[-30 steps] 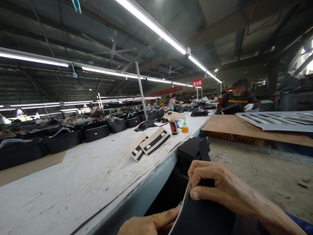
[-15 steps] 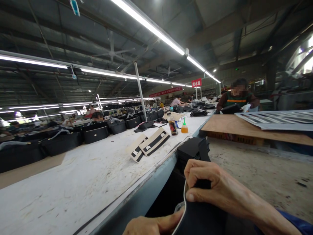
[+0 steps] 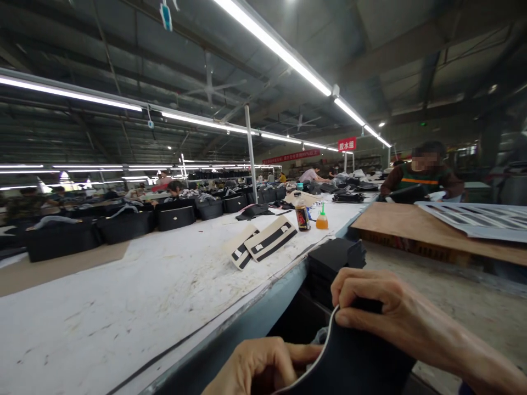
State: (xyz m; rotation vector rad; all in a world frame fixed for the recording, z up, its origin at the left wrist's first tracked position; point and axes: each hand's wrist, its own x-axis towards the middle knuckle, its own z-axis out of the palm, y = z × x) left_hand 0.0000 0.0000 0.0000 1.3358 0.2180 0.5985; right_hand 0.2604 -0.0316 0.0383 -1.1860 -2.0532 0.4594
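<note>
My right hand (image 3: 387,312) is closed over the top edge of a black leather piece (image 3: 349,362) with a pale rim, at the bottom middle of the head view. My left hand (image 3: 257,367) grips the same piece from below and to the left, thumb pointing right. Just beyond my hands sits a stack of black cut pieces (image 3: 335,258) at the edge of the long white table (image 3: 135,296).
Two cream templates with black stripes (image 3: 263,244), a dark bottle (image 3: 302,215) and an orange glue bottle (image 3: 321,219) lie on the table. Black bags (image 3: 177,216) line its far side. A wooden board (image 3: 415,227) with grey sheets lies right. A seated person (image 3: 424,175) works behind it.
The view has swung slightly left and down. My left hand has come further up into view and curled around the black piece. My right hand keeps its grip.
</note>
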